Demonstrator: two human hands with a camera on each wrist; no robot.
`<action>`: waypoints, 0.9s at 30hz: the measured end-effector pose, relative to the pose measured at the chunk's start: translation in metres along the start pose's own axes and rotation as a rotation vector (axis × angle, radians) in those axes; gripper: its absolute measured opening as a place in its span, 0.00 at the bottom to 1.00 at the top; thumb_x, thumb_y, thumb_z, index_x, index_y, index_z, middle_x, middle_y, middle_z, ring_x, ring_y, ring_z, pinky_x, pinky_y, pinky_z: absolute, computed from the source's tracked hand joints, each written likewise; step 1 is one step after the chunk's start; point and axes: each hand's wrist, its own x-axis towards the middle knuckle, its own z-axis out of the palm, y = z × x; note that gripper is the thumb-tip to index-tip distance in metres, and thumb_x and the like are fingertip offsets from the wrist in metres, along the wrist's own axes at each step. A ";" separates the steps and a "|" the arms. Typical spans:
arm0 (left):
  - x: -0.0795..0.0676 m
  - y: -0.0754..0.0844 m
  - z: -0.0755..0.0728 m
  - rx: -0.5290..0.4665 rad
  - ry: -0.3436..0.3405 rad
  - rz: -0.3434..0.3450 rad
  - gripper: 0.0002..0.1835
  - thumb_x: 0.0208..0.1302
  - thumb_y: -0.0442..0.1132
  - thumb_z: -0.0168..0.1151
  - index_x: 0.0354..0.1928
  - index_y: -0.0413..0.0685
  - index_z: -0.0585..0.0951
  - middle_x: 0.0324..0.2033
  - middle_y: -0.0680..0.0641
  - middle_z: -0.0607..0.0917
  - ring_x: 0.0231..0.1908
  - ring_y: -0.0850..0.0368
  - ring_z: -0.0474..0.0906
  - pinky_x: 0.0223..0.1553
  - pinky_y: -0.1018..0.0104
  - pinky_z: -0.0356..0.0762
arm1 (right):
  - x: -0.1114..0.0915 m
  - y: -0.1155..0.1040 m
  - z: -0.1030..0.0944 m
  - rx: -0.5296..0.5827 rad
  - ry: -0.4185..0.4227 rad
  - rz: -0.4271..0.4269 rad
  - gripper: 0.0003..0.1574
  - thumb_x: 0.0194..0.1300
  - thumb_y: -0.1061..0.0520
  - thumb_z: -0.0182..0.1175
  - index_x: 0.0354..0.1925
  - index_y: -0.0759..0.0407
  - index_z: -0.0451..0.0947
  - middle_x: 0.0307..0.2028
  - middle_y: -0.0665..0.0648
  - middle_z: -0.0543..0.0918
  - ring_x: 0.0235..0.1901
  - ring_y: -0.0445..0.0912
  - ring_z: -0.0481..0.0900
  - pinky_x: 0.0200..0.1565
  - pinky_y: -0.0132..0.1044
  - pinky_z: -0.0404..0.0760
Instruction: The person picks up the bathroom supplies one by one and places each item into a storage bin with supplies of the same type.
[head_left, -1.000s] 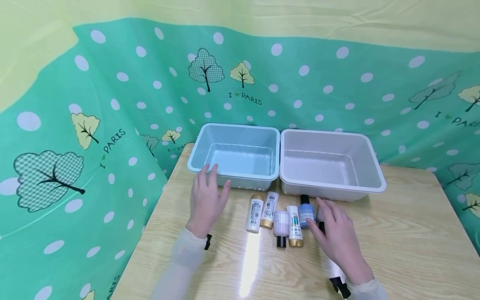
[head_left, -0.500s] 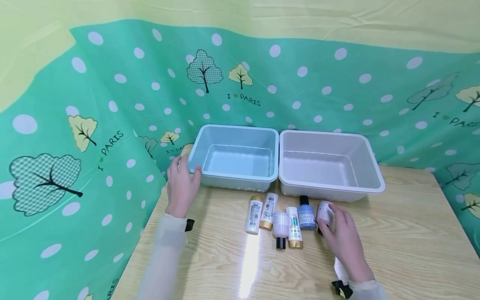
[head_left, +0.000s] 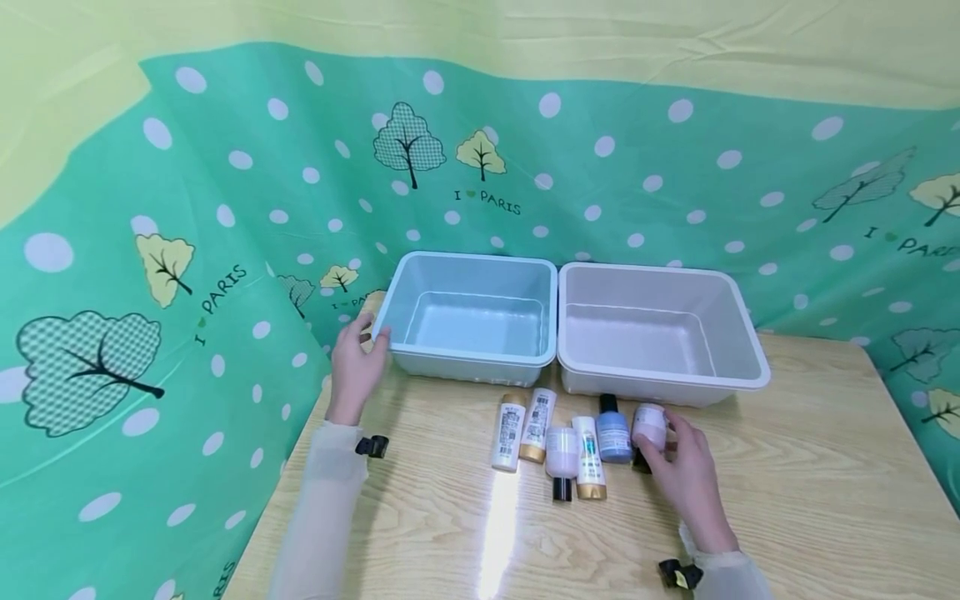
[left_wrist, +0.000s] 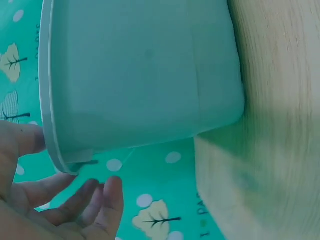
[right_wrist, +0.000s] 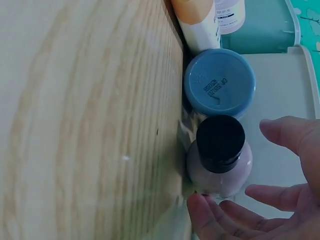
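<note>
My left hand is at the front left corner of a light blue plastic bin. Thumb and index finger touch either side of its rim, and the other fingers hang below. My right hand curves loosely around a lilac bottle with a black cap, which lies at the right end of a row. In the right wrist view the thumb stands apart from this bottle while several fingertips are right at its side. A blue bottle lies beside it, its base facing the wrist camera.
A greyish-lilac bin stands against the blue one. Leftward in the row lie a white bottle, another lilac bottle and two white ones with gold caps. A green patterned curtain hangs behind the wooden table.
My left hand has moved left from the blue bin's front to its corner and taken hold of the rim. My right hand has shifted slightly right, uncovering the lilac bottle.
</note>
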 end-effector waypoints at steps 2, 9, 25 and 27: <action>0.001 -0.003 0.000 -0.049 -0.009 -0.021 0.28 0.75 0.49 0.56 0.69 0.39 0.71 0.62 0.37 0.75 0.57 0.38 0.75 0.55 0.45 0.73 | 0.001 0.002 0.001 0.014 0.005 0.006 0.42 0.71 0.51 0.64 0.70 0.72 0.60 0.56 0.76 0.69 0.45 0.63 0.79 0.40 0.50 0.83; 0.002 -0.005 0.001 -0.173 -0.015 -0.109 0.27 0.75 0.48 0.58 0.68 0.38 0.73 0.60 0.38 0.78 0.56 0.41 0.75 0.55 0.49 0.74 | 0.007 0.007 0.002 0.056 -0.016 0.086 0.43 0.71 0.45 0.63 0.70 0.69 0.61 0.53 0.72 0.74 0.44 0.58 0.78 0.37 0.37 0.78; 0.007 -0.010 0.001 -0.219 0.019 -0.210 0.23 0.75 0.50 0.57 0.64 0.46 0.79 0.56 0.45 0.82 0.48 0.53 0.78 0.39 0.67 0.77 | 0.019 0.016 -0.003 0.078 -0.065 0.190 0.54 0.68 0.37 0.63 0.71 0.72 0.54 0.51 0.75 0.79 0.45 0.61 0.81 0.40 0.43 0.79; 0.007 -0.010 0.001 -0.233 0.022 -0.215 0.23 0.75 0.50 0.58 0.64 0.46 0.79 0.56 0.45 0.82 0.48 0.53 0.78 0.40 0.68 0.77 | 0.021 0.018 -0.004 0.077 -0.076 0.192 0.53 0.68 0.37 0.64 0.70 0.73 0.56 0.49 0.74 0.80 0.44 0.60 0.82 0.39 0.40 0.79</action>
